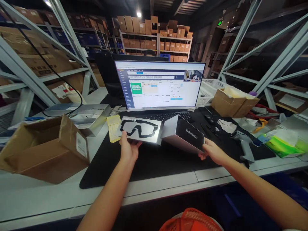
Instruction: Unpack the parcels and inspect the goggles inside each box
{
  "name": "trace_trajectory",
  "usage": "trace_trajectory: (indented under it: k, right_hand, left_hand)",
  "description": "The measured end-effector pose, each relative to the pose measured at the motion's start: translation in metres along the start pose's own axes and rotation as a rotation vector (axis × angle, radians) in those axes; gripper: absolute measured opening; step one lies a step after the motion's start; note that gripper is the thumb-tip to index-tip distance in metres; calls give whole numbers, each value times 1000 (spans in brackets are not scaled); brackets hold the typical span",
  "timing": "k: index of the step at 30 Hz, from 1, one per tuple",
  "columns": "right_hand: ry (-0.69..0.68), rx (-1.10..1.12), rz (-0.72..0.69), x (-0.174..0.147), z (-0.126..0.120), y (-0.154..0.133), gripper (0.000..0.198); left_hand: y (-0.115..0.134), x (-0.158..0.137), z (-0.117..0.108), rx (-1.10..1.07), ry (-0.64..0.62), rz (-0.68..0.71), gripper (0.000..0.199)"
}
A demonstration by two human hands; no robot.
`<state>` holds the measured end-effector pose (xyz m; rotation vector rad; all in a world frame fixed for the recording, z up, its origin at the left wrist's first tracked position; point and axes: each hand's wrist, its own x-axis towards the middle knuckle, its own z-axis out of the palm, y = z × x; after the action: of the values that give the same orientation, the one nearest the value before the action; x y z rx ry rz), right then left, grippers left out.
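My left hand point(129, 148) is closed on the near left edge of a silver box point(139, 129) with a black glasses outline printed on its top. A second box, white-sided with a black face reading "Wakening" point(190, 134), is tilted in my right hand point(211, 150), whose fingers grip its right corner. The two boxes are close together, above a black desk mat point(154, 170). Behind them sits a black keyboard point(166, 117), partly covered by the boxes. What lies under my left fingers is hidden.
An open cardboard carton point(50, 154) stands at the left. Beyond the keyboard is a lit monitor point(161, 86). At the right lie a handheld scanner point(244, 144), a mouse point(209, 119) and a green plastic packet point(285, 144). Another carton point(231, 102) sits farther back.
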<state>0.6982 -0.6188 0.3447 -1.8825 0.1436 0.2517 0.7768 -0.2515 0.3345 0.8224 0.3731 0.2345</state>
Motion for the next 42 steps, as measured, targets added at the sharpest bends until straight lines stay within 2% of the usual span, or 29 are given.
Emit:
trace_trajectory:
  k: [3,7,11,14,16,19,22,26,29,30,32,35,36,37,38,39,40,42]
  right_hand:
    - [53,16,-21,-6,11,-3,40]
    - [115,-115,7,-5,16,-8,54]
    - [142,-246,-11,-5,18,-13,57]
    - [135,-311,-66,-7,19,-13,57]
    - [120,-298,-80,-7,21,-10,61]
    - [105,-219,-97,-7,27,-5,70]
    - [43,-94,-151,-10,45,-8,87]
    - [-118,-2,-312,-19,85,-32,107]
    - [-109,-69,-380,-16,103,-53,109]
    - [-78,-87,-370,-11,104,-58,107]
    - [-26,-39,-320,5,101,-61,96]
    - [-35,260,-241,30,97,-51,71]
    - [-64,377,-216,35,99,-46,68]
    - [-104,472,-194,39,103,-41,68]
    - [-158,533,-176,40,109,-37,67]
    - [-219,542,-164,40,115,-34,67]
    - [-269,478,-164,38,119,-33,67]
    - [-303,213,-203,32,119,-33,69]
  left_hand:
    - [-6,-10,7,-19,-14,-48,32]
    - [-7,-15,9,50,-48,-99,32]
    - [-2,-13,6,82,-19,44,32]
    - [5,-12,4,123,-26,172,42]
    - [8,-11,4,153,-28,204,49]
    - [5,-11,4,156,-21,154,50]
    - [-9,-19,5,150,-87,54,49]
    - [-33,-38,8,129,-225,-30,49]
    - [-38,-46,7,89,-284,-55,52]
    - [-37,-46,6,88,-301,-21,53]
    - [-34,-45,3,113,-346,150,62]
    - [-31,-44,-4,200,-440,510,100]
    - [-31,-45,-6,251,-485,579,112]
    - [-32,-47,-8,324,-538,589,118]
    - [-33,-49,-10,417,-599,534,115]
    - [-33,-50,-12,519,-655,431,104]
    - [-33,-51,-14,616,-692,306,89]
    - [-33,-51,-16,755,-684,122,68]
